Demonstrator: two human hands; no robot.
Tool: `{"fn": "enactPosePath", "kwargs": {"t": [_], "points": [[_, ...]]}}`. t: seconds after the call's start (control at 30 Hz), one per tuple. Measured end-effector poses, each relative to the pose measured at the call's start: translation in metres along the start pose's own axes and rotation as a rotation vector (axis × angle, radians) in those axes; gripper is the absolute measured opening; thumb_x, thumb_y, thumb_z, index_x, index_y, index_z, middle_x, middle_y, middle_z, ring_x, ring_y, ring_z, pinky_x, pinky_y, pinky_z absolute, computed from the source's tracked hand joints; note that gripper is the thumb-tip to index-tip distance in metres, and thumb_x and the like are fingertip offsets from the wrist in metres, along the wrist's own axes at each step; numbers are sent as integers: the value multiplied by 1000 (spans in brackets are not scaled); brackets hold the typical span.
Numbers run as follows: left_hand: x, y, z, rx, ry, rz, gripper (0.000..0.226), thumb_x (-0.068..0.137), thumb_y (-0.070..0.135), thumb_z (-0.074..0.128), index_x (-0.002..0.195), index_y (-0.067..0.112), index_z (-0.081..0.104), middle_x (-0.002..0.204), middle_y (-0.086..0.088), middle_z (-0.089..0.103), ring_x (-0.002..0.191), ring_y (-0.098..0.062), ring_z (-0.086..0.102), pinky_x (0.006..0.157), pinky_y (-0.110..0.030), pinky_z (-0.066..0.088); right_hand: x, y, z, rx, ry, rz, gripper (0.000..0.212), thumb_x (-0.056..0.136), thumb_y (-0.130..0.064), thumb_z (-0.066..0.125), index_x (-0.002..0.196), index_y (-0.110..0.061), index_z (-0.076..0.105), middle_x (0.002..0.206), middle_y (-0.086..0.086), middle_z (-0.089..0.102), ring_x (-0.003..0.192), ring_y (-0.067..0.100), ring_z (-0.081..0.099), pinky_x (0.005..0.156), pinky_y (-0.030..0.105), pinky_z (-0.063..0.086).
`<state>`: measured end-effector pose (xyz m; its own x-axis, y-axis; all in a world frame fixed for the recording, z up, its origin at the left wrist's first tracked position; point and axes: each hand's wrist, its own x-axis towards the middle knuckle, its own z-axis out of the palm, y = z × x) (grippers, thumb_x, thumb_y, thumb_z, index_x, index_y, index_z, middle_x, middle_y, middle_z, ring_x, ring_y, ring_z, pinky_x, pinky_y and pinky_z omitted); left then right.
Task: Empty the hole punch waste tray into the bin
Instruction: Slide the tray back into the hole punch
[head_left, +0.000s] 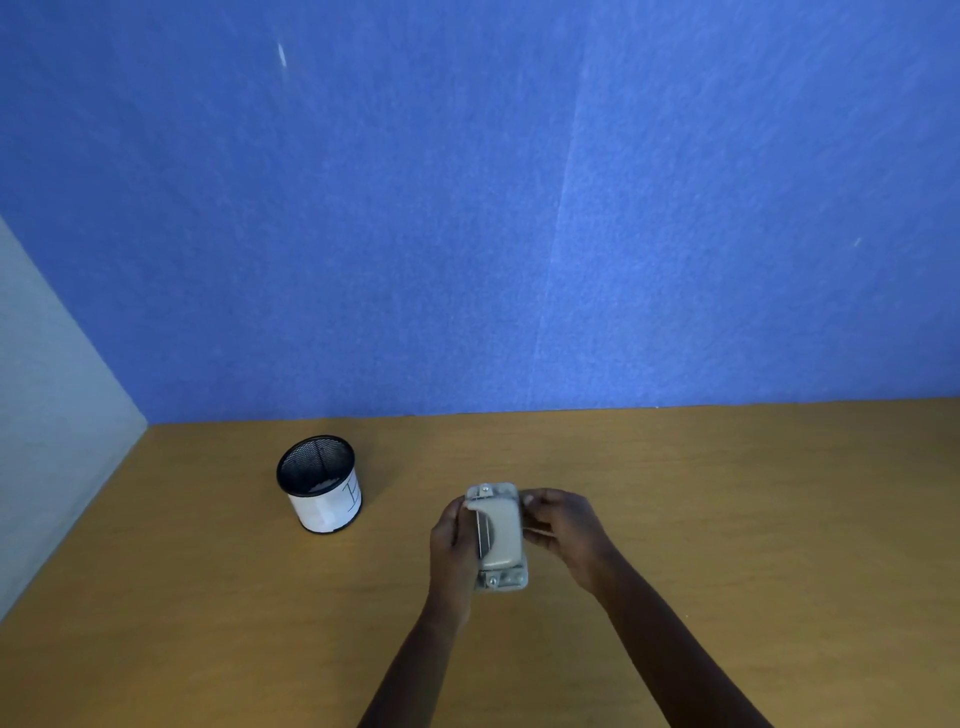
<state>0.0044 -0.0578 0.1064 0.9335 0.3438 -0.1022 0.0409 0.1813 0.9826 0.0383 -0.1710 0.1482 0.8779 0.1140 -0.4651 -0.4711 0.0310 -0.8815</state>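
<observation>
Near the desk's front edge, I'm gripping the hole punch (500, 538) (rigid, probably weighty) by its long sides, left hand (451, 540) and right hand (563, 530) both clamped on it.

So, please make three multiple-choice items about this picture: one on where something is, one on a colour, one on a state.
1. Where does the small black mesh bin with the white paper wrap stand, relative to the beige hole punch?
A. to its left, farther back on the brown wooden desk
B. to its right
C. directly beneath it

2. What colour is the felt wall panel behind the desk?
A. green
B. blue
C. red

3. How is the hole punch held?
A. it lies untouched
B. by one hand only
C. the left hand and the right hand each have a grip on one side

Answers: 1 A, the bin stands left of the hands, nearer the wall; 2 B, the panel is plainly blue; 3 C, fingers wrap both sides.
</observation>
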Motion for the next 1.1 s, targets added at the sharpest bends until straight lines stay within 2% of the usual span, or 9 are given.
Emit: {"fn": "enactPosePath", "kwargs": {"t": [0.1,0.23,0.37,0.53,0.67,0.8,0.93,1.0,1.1], "points": [[7,3,-3,-122,147,-59,28,98,9,34,84,15,58,74,-4,53,63,-11,52,50,-16,45,-7,14,-3,10,-54,73,25,90,4,48,110,11,61,89,16,62,70,17,60,59,19,54],[14,5,-9,-148,194,-78,24,98,11,32,105,7,56,78,-2,54,70,-15,50,59,-27,44,-15,26,-3,63,-151,126,21,86,9,52,104,9,63,79,11,65,60,9,66,56,15,57],[11,2,-7,-119,200,-85,22,98,12,32,103,10,53,80,-1,56,73,-18,52,61,-30,44,-15,26,3,83,-128,138,28,86,10,51,112,17,58,77,12,63,68,15,61,55,15,57],[9,3,-2,-88,200,-52,23,99,11,32,106,8,53,81,-2,56,70,-13,51,48,-8,45,-14,27,6,73,-88,166,29,86,11,50,114,18,56,74,12,61,67,16,59,52,13,56],[9,4,1,-59,180,-27,23,98,10,32,106,7,54,82,-3,56,70,-11,51,48,-7,44,-14,27,9,21,-25,178,28,86,14,49,111,21,57,67,11,58,62,16,56,46,12,54],[12,2,-1,-77,162,-80,21,98,12,36,100,8,56,80,-1,57,70,-12,52,48,-9,45,-16,18,3,-44,-55,164,23,86,7,52,104,11,64,69,11,63,61,16,61,50,17,56],[13,5,-2,-60,73,-116,25,96,9,41,82,13,61,74,-3,59,65,-16,53,44,-13,45,-20,12,-2,182,-221,208,25,96,-23,38,101,-14,61,90,10,66,81,23,64,69,32,51],[12,7,0,-47,20,-120,28,95,10,42,77,13,63,71,-6,61,63,-18,54,46,-16,46,-21,14,-3,235,-229,167,25,96,-32,38,103,-21,60,95,9,66,83,25,65,69,36,52],[10,9,2,-67,-78,-176,32,96,11,40,75,12,64,63,-3,66,57,-16,60,48,-20,47,-20,18,-2,167,-146,86,14,93,-21,49,102,-17,59,88,8,66,73,23,67,60,31,54]]}}
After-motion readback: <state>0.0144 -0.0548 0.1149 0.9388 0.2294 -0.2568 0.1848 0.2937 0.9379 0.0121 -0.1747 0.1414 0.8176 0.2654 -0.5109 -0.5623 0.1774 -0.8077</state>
